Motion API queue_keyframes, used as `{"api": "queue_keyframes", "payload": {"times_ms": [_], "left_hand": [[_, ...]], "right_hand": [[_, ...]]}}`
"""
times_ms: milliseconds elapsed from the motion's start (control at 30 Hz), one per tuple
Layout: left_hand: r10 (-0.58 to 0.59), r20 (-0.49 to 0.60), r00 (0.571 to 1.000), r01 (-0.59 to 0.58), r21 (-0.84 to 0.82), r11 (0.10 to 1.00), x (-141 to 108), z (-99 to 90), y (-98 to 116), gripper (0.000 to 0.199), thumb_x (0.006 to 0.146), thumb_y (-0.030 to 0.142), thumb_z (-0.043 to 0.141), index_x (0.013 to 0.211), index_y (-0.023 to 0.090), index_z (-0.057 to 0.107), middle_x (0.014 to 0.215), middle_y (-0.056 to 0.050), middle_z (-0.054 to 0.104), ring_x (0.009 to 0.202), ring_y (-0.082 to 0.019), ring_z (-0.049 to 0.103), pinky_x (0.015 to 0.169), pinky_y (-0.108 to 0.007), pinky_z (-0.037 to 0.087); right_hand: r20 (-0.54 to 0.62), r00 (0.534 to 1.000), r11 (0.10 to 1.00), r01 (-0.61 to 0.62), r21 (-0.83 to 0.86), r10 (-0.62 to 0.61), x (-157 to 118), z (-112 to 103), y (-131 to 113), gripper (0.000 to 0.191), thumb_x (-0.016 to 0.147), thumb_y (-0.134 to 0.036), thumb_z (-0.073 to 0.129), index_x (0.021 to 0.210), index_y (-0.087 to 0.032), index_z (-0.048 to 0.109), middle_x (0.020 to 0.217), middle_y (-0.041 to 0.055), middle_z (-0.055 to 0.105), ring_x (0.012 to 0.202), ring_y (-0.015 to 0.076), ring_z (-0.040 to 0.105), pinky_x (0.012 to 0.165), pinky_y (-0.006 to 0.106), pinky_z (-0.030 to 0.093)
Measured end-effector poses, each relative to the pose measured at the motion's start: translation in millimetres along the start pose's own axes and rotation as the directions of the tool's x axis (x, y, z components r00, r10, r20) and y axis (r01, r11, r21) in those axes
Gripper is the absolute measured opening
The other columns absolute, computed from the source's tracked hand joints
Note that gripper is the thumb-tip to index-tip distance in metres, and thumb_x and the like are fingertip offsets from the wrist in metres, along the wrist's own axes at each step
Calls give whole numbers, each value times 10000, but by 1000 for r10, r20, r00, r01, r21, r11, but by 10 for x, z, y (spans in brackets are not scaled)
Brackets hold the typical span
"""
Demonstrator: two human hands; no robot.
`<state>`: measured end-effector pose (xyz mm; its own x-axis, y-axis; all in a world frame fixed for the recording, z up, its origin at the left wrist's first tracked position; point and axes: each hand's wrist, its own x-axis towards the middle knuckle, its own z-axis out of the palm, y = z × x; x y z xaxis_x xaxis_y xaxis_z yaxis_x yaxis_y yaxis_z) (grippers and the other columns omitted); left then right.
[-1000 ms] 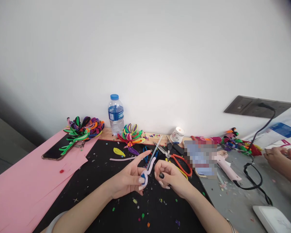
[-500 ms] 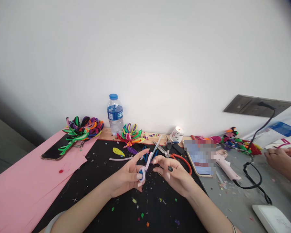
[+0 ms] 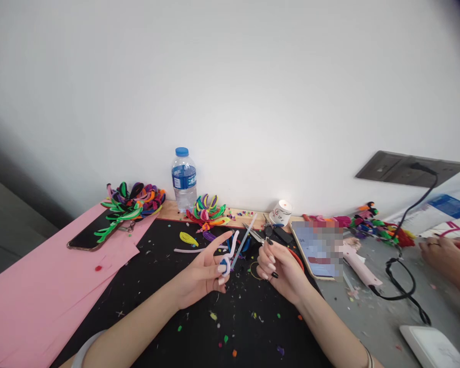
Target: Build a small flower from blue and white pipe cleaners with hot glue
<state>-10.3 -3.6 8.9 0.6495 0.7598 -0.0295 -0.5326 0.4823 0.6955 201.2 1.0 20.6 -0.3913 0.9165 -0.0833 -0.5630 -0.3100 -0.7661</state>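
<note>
Between the thumb and fingers of my left hand (image 3: 207, 273) is a small coil of white and blue pipe cleaner (image 3: 225, 266), its pale free end pointing up. My right hand (image 3: 281, 271) is closed beside the scissors (image 3: 257, 236), its fingers at their pivot and its palm over part of the orange handle; whether it grips them is hard to tell. A translucent strip (image 3: 244, 243) lies slanted between the hands. Behind my left hand rest a yellow bundle (image 3: 188, 239) and a pale pipe cleaner (image 3: 189, 251) on the black mat (image 3: 199, 337).
A water bottle (image 3: 184, 181), a colourful bundle (image 3: 206, 212) and a paper cup (image 3: 280, 212) stand along the wall. At right are a tablet (image 3: 317, 255), a pink glue gun (image 3: 362, 267) with a black cable, and another person's hands (image 3: 446, 255). A phone (image 3: 90, 235) lies left.
My right hand has moved away from the coil, rightward to the scissors, and its fingers have closed. My left hand still holds the coil.
</note>
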Motion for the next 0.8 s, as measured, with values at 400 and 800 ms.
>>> {"api": "queue_keyframes", "payload": {"times_ms": [400, 800], "left_hand": [[-4, -11, 1000, 4, 6, 1000, -4, 0, 8, 717, 754, 142, 619, 1342, 355, 269, 762, 18, 467, 579, -66, 452, 582, -243, 459], [-6, -19, 1000, 7, 53, 999, -3, 26, 16, 718, 761, 128, 610, 1351, 329, 253, 680, 32, 481, 572, -71, 465, 565, -220, 442]], "right_hand": [[-18, 1000, 987, -2, -162, -1, 44, -68, 71, 291, 796, -281, 592, 569, -161, 452, 564, -13, 509, 488, 83, 425, 485, 219, 380], [-95, 995, 936, -4, -353, -32, 71, -117, 99, 161, 717, -247, 678, 673, -130, 576, 699, 3, 552, 501, 55, 414, 485, 197, 364]]}}
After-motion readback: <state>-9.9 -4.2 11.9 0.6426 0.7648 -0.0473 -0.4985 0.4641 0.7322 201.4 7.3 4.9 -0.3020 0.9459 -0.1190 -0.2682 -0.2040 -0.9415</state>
